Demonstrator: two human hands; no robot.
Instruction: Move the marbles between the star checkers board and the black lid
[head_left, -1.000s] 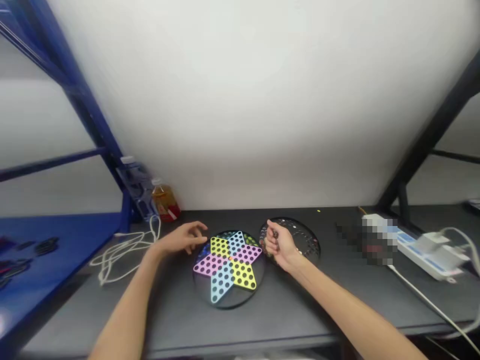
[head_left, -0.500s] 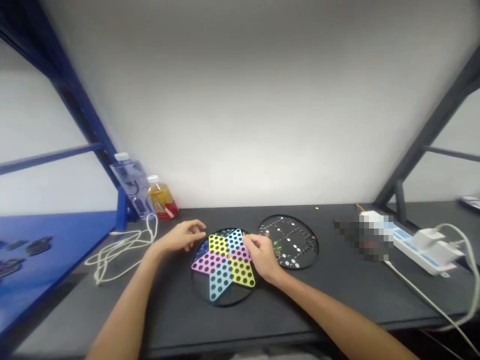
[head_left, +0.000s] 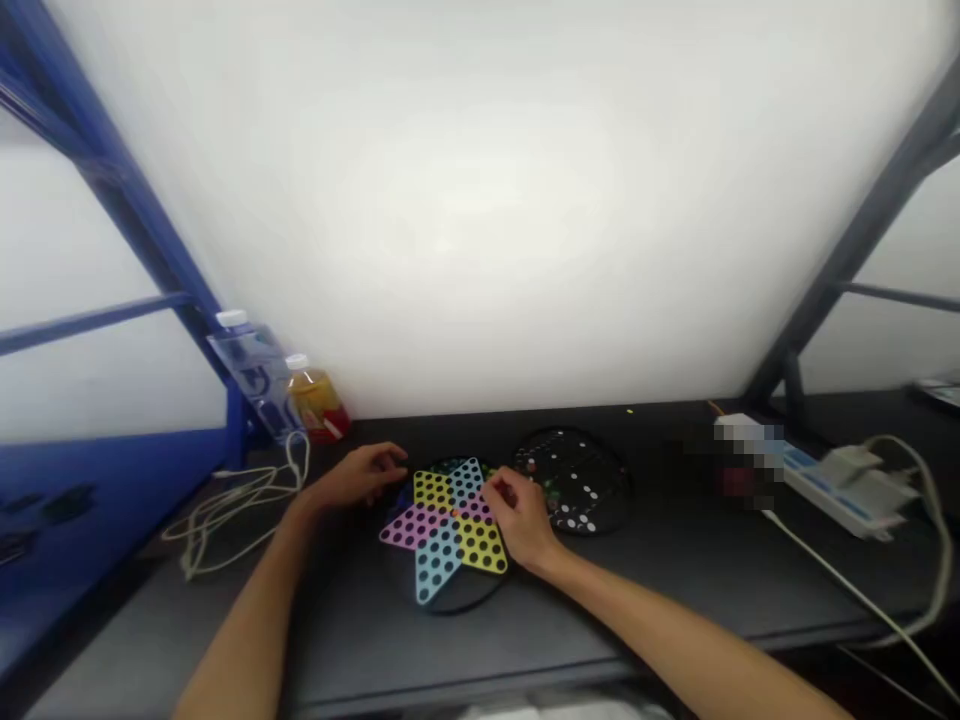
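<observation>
A round Chinese checkers board (head_left: 448, 530) with a star of yellow, pink and light blue points lies on the dark table in front of me. My left hand (head_left: 360, 476) rests at the board's upper left edge with its fingers loosely curled. My right hand (head_left: 520, 522) sits on the board's right side, fingers pinched together over the holes; what they hold is too small to see. Just right of it lies a black round tray (head_left: 583, 480) dotted with small marbles.
A white cable (head_left: 240, 498) is coiled at the left, behind it a clear bottle (head_left: 255, 372) and an orange drink bottle (head_left: 315, 400). A blue shelf frame (head_left: 112, 190) stands at the left. A white power strip (head_left: 840, 478) with its cord lies at the right.
My right hand has moved left from the black marble tray onto the right side of the star board. My left hand has stayed at the board's upper left edge.
</observation>
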